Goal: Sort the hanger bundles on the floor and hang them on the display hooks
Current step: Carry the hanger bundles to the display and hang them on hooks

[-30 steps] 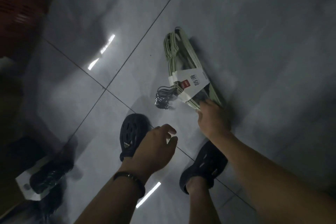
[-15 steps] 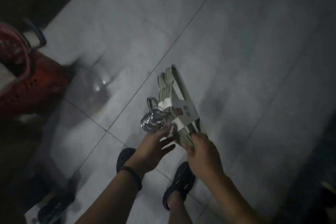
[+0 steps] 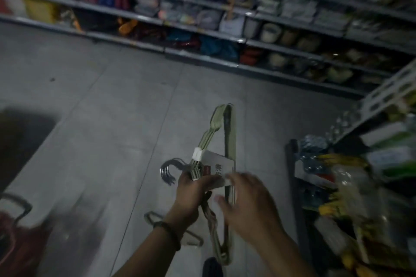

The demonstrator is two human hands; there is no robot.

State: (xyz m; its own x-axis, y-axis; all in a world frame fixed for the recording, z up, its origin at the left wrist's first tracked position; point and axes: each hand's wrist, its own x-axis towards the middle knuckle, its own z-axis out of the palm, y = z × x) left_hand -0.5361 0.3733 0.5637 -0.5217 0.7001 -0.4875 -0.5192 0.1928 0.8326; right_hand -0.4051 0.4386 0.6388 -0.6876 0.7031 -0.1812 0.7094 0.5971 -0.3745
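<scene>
A bundle of pale green hangers (image 3: 227, 132) with a white paper label and silver metal hooks is held up in the air at the centre of the view. My left hand (image 3: 191, 191) grips it at the neck just below the hooks. My right hand (image 3: 245, 200) is blurred with motion, fingers spread over the label and the bundle's right side. Another hanger bundle (image 3: 177, 229) lies on the grey tile floor below my left wrist, partly hidden by my arm.
Store shelves (image 3: 225, 29) full of goods run along the far side of the aisle. A display rack (image 3: 351, 186) with packaged items stands close on the right. A red basket (image 3: 13, 238) sits at the lower left. My dark shoe (image 3: 211, 267) shows at the bottom.
The bundle has been lifted off the floor into both hands, and the view has swung up from the tiles to the aisle and shelves.
</scene>
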